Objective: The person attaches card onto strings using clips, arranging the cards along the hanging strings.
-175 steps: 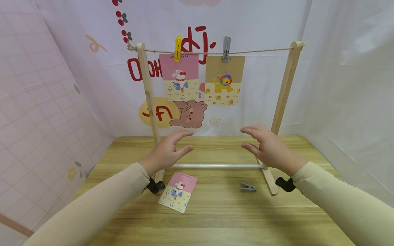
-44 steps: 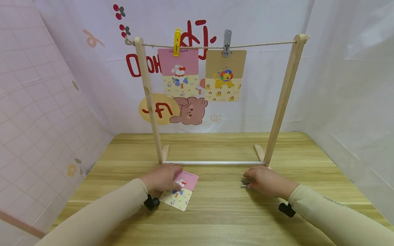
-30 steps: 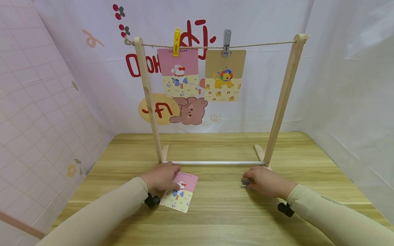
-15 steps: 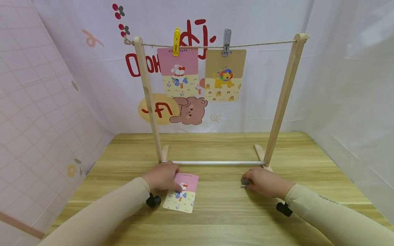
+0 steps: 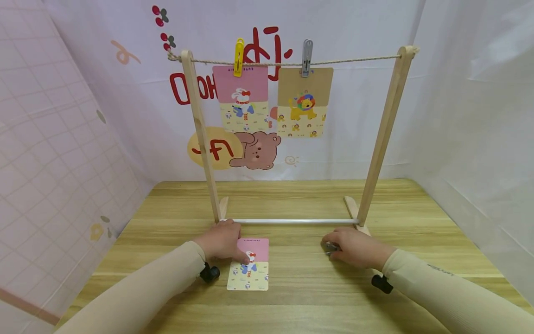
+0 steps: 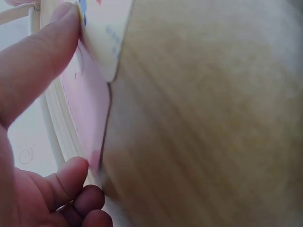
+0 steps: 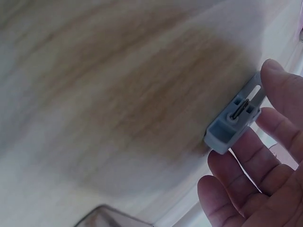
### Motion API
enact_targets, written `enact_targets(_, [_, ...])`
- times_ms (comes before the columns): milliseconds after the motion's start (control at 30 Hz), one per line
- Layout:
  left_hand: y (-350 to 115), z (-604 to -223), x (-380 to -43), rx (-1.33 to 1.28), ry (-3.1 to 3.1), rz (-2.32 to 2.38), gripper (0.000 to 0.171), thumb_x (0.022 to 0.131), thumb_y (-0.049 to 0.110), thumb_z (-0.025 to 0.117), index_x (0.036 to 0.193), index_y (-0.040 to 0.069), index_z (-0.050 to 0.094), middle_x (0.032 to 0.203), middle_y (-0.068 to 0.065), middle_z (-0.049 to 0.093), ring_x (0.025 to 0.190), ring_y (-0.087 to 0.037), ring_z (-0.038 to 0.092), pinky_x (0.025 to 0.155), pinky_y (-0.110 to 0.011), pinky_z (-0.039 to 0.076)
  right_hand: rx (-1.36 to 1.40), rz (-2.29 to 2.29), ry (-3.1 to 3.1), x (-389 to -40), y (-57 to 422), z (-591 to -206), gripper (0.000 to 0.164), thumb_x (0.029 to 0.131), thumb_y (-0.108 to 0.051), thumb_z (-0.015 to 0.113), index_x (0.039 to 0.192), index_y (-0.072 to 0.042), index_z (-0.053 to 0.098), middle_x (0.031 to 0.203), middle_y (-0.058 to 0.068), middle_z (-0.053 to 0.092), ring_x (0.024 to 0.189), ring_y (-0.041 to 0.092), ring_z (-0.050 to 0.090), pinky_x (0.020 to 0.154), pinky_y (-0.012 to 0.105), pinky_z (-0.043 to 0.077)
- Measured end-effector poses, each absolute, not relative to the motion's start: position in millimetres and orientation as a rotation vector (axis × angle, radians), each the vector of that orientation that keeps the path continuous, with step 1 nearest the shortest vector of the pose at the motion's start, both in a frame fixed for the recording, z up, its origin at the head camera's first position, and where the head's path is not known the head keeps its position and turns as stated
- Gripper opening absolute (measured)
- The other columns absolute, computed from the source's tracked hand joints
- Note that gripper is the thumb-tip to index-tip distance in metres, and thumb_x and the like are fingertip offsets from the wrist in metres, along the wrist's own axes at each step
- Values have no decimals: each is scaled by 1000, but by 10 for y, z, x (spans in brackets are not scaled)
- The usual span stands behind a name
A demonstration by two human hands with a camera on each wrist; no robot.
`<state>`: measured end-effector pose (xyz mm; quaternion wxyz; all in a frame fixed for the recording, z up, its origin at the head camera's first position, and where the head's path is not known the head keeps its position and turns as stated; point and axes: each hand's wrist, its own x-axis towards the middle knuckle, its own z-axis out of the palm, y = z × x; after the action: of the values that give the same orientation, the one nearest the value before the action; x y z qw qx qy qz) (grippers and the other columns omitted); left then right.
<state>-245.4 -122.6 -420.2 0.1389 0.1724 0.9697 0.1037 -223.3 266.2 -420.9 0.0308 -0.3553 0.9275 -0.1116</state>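
A pink-and-cream rabbit card (image 5: 248,277) lies on the wooden table, its long sides nearly straight to me. My left hand (image 5: 223,240) holds it at its upper left, thumb over the printed face; in the left wrist view the other fingertips (image 6: 73,177) curl at its pink edge. To the right, my right hand (image 5: 356,247) grips a grey plastic clothespin (image 7: 233,116) between thumb and fingers, close over the table. A yellow clothespin (image 5: 238,58) fastens a matching rabbit card (image 5: 242,95) to the rope, and a second grey clothespin (image 5: 307,58) fastens a lion card (image 5: 304,99).
A wooden frame (image 5: 381,139) stands at the back with a twine rope (image 5: 354,61) strung between its posts. A white rod (image 5: 292,221) joins the posts low down. Printed cloth (image 5: 350,28) hangs behind and at both sides of the table (image 5: 300,297).
Both hands have come down to the table. Under my left hand the tilted card has turned nearly straight. My right hand has taken hold of the grey clothespin and moved slightly left with it.
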Motion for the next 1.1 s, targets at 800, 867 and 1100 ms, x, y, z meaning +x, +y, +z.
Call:
enact_targets(800, [-1280, -4209, -2493, 391, 2706, 730, 47, 79, 35, 94, 109, 12, 66, 96, 1, 66, 81, -17, 57, 70, -32, 47, -1079, -301, 2864, -2229, 2640, -4230, 25, 91, -19, 83, 114, -12, 74, 101, -5, 67, 94, 12, 66, 81, 34, 56])
enact_targets(867, [-1289, -4204, -2506, 385, 2660, 802, 38, 81, 31, 93, 104, 13, 68, 90, 0, 64, 78, -18, 56, 65, -31, 45, -1079, -296, 2869, -2229, 2641, -4234, 25, 91, -19, 83, 114, -12, 74, 101, -5, 68, 94, 12, 66, 81, 34, 57])
enact_targets(1100, [-1303, -4167, -2538, 406, 2590, 963, 23, 90, 28, 85, 96, 17, 66, 90, -1, 62, 81, -18, 56, 69, -31, 44, -1077, -301, 2871, -2217, 2640, -4213, 26, 91, -20, 83, 113, -11, 74, 102, -4, 68, 95, 13, 67, 82, 35, 57])
